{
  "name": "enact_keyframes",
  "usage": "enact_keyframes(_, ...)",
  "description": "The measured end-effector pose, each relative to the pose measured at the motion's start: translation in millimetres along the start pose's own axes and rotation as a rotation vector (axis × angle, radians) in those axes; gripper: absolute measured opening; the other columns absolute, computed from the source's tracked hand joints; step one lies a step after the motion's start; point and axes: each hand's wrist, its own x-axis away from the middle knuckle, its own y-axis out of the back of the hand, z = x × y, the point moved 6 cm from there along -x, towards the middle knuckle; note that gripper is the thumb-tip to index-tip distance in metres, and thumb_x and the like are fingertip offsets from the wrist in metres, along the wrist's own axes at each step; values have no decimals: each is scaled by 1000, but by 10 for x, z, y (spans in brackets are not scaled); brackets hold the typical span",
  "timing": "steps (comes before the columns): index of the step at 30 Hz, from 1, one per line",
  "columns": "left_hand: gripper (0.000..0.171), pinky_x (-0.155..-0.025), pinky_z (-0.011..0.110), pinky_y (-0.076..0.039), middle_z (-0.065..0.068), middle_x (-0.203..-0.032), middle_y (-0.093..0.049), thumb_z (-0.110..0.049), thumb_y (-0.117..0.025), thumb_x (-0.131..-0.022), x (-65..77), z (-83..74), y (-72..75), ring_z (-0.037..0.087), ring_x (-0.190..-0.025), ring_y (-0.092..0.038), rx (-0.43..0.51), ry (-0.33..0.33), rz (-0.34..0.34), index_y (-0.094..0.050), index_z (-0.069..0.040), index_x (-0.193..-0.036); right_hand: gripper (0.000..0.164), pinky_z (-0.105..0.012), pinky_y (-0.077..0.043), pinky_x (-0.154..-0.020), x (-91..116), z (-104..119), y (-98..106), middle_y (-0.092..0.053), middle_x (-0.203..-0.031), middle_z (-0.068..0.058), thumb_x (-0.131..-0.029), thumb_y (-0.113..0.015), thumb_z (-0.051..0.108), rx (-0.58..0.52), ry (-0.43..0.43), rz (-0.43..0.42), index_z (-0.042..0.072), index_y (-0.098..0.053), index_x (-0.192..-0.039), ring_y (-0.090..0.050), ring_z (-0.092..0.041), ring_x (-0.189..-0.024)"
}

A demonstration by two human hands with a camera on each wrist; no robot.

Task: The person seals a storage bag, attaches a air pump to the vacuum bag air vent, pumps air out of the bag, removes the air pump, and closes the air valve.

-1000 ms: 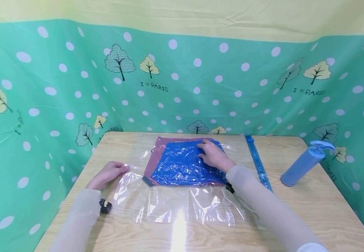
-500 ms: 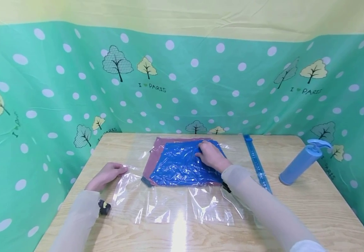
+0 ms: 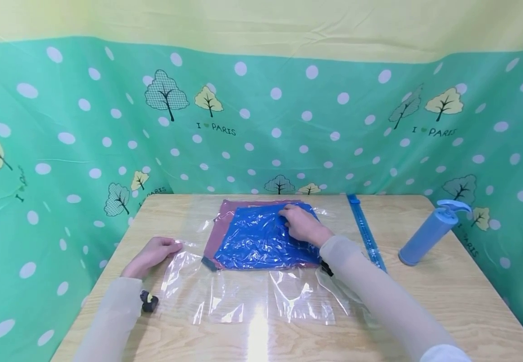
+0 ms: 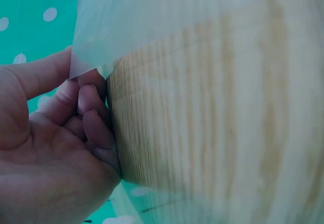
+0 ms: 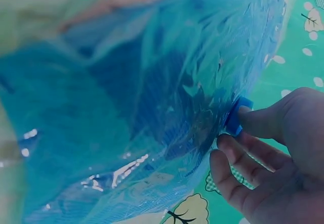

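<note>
A clear plastic storage bag (image 3: pixel 238 296) lies flat, with folded blue and dusky-pink cloth inside (image 3: pixel 256 236). My left hand (image 3: pixel 154 254) is at the bag's left edge. In the left wrist view its thumb and forefinger pinch a corner of the clear film (image 4: pixel 93 57), the other fingers curled below. Over the blue cloth is my right hand (image 3: pixel 304 223). The right wrist view shows its thumb and fingers pinching a small blue plastic cap (image 5: pixel 238 116) at the bag's surface, fingertips right against the film.
A blue hand pump (image 3: pixel 428 236) stands tilted at the right of the wooden table (image 3: pixel 460 306). The bag's blue zip strip (image 3: pixel 366 231) runs along its right side, partly behind the right sleeve. A dotted green curtain (image 3: pixel 252 125) surrounds the table's back and sides.
The head view has shifted slightly. Both hands keep their places on the bag, with only a small shift of the right fingers.
</note>
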Motion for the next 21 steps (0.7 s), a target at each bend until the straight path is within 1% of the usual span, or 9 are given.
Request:
enact_keyframes(4,32,-73,34,-40,-2,-79,-53,-27,-65,-105,9,-4,7,18,-80,-48,3,-7,-5,-61,-12,-78,40,-45,-48,-109,-23,-34,-8,-63,-135,-19,-101,-71,7,-17,-25,-10,-2,-64,-139,-60,-34,-127)
enact_keyframes(6,32,-72,33,-40,-2,-79,-53,-27,-65,-106,19,-11,11,18,-79,-48,3,-18,-5,-61,-11,-77,36,-43,-52,-104,-43,-54,-14,-66,-125,-16,-101,-73,14,-22,-42,-23,-2,-67,-133,-64,-31,-117)
enact_keyframes(8,32,-72,33,-40,-2,-78,-53,-26,-65,-105,27,-14,12,18,-79,-48,5,-16,-8,-62,-11,-77,28,-40,-56,-93,-55,-69,-15,-68,-109,-12,-101,-74,20,-27,-56,-37,-1,-71,-119,-65,-26,-101)
enact_keyframes(11,31,-72,33,-40,-2,-78,-54,-25,-64,-106,25,-12,11,18,-78,-49,6,-10,-4,-62,-11,-78,24,-35,-53,-73,-64,-73,-1,-62,-86,-4,-99,-77,27,-36,-78,-66,5,-68,-99,-58,-20,-79)
enact_keyframes(13,30,-74,33,-41,-1,-79,-54,-26,-64,-106,18,-12,13,18,-79,-49,4,1,-5,-63,-11,-79,30,-34,-48,-65,-58,-77,24,-57,-77,-2,-98,-78,33,-41,-102,-83,8,-63,-89,-53,-19,-70)
enact_keyframes(14,30,-75,34,-41,-1,-80,-54,-26,-64,-106,15,-14,12,19,-80,-49,3,4,-4,-63,-11,-80,33,-33,-47,-64,-54,-81,32,-56,-75,-2,-97,-78,36,-40,-118,-87,8,-62,-88,-52,-18,-68)
enact_keyframes(17,31,-76,35,-40,-1,-82,-54,-28,-65,-106,9,-23,12,19,-82,-48,-3,-1,-1,-63,-11,-80,40,-37,-50,-67,-41,-92,49,-60,-79,-7,-97,-77,43,-31,-158,-87,6,-63,-92,-56,-22,-70)
enact_keyframes(19,31,-76,35,-40,-1,-82,-54,-28,-65,-105,7,-22,8,19,-82,-48,-5,-6,2,-62,-11,-80,43,-41,-55,-80,-31,-75,49,-67,-97,-14,-99,-75,43,-9,-153,-71,1,-66,-107,-64,-27,-87)
enact_keyframes(21,32,-75,35,-40,-1,-80,-54,-27,-65,-105,5,-15,7,19,-81,-48,2,-6,2,-62,-11,-78,45,-45,-55,-95,-24,-30,43,-67,-118,-18,-102,-73,37,15,-109,-44,-1,-65,-126,-66,-32,-107)
